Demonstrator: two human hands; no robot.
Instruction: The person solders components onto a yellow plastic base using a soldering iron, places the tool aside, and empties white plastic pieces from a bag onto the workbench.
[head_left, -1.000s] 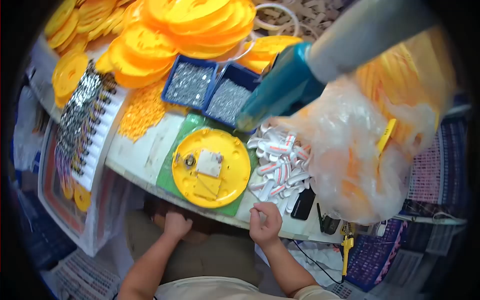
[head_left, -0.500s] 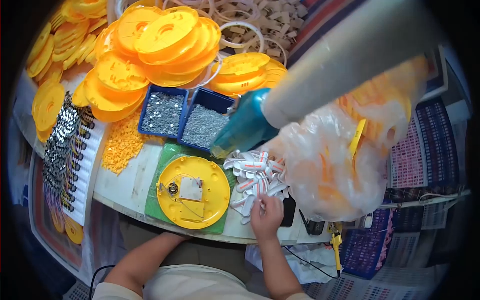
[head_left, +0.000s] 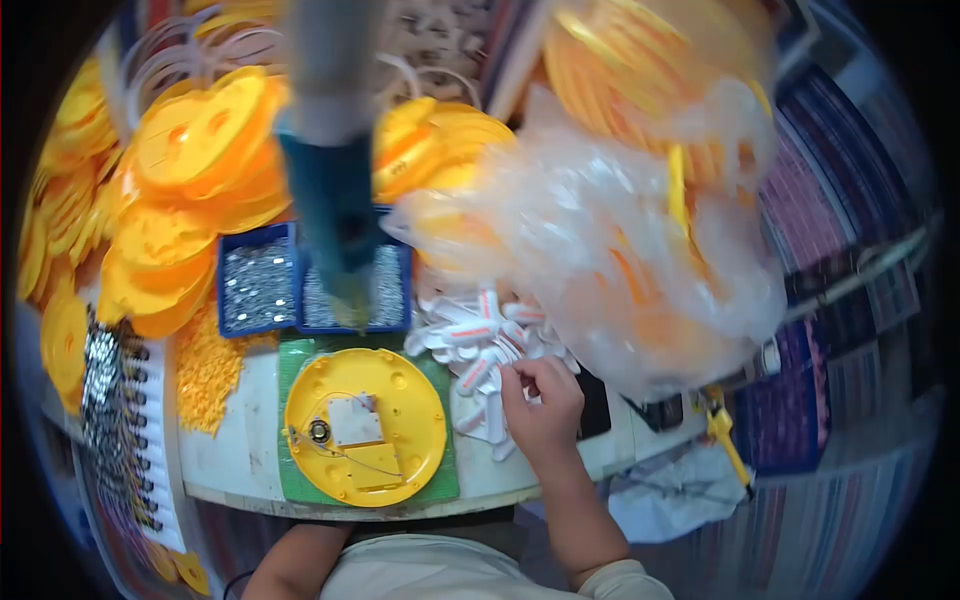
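Note:
My right hand [head_left: 543, 408] is at the right part of the pile of white plastic pieces [head_left: 478, 335] with reddish stripes. Its fingers are curled, and what they hold, if anything, is too small to tell. Left of it a round yellow disc [head_left: 415, 420] lies on a green mat [head_left: 300, 485], with a white square part [head_left: 353, 418], a small round metal part and a thin wire on it. Only my left forearm [head_left: 303, 560] shows, below the table edge; the hand itself is hidden. A blurred teal-tipped tool [head_left: 335, 190] hangs over the blue trays of small metal parts.
Two blue trays [head_left: 258, 280] stand behind the mat. Stacked yellow discs [head_left: 190, 140] and small yellow parts [head_left: 205, 375] lie left. A clear plastic bag [head_left: 620, 270] bulges at the right, near a black flat object [head_left: 594, 405] and a yellow-handled tool [head_left: 728, 440].
My right hand has moved from the table's front edge to the white pieces. My left hand has gone out of sight below the table. The view has shifted, and the hanging tool appears further left.

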